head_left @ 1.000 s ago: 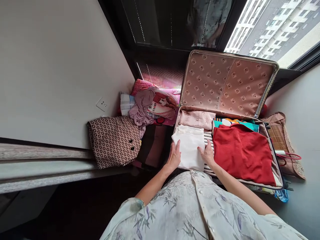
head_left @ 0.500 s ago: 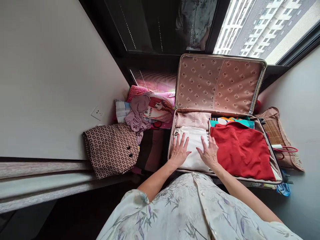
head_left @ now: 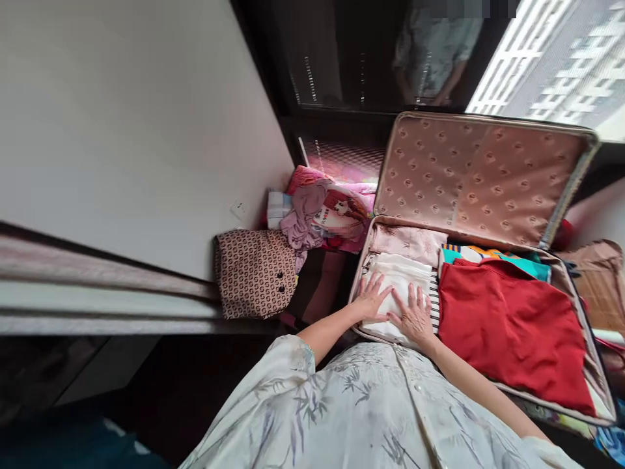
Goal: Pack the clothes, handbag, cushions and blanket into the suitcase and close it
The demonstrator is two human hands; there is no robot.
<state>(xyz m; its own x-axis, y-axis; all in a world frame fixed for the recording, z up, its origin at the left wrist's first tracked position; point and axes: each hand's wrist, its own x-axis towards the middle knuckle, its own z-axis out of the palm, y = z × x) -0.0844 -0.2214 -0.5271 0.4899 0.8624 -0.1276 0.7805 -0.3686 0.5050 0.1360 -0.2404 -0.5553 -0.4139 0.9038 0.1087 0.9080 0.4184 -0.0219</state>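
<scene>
My left hand [head_left: 372, 301] lies flat on a folded white garment [head_left: 398, 270], fingers spread. Beside it my right hand [head_left: 414, 314] rests on the same white cloth, its fingers also stretched out. The garment sits in the left front part of an open suitcase [head_left: 488, 176] with a pink patterned lining. A striped black-and-white cloth [head_left: 434, 306] shows along its right edge. Behind it is a folded pale pink garment [head_left: 410, 241]. A red garment [head_left: 508, 326] fills the right side, over a teal and multicoloured cloth [head_left: 537, 266].
Left of the suitcase stand a brown patterned bag [head_left: 254, 273] and a heap of clothes with a mauve garment [head_left: 305, 208]. A brown woven item [head_left: 600, 280] leans at the right. A white wall [head_left: 122, 130] bounds the left, and a window [head_left: 537, 65] is behind.
My view has swung left, so the suitcase appears farther right. Both hands remain flat on the white garment and are closer together, with the striped cloth more exposed.
</scene>
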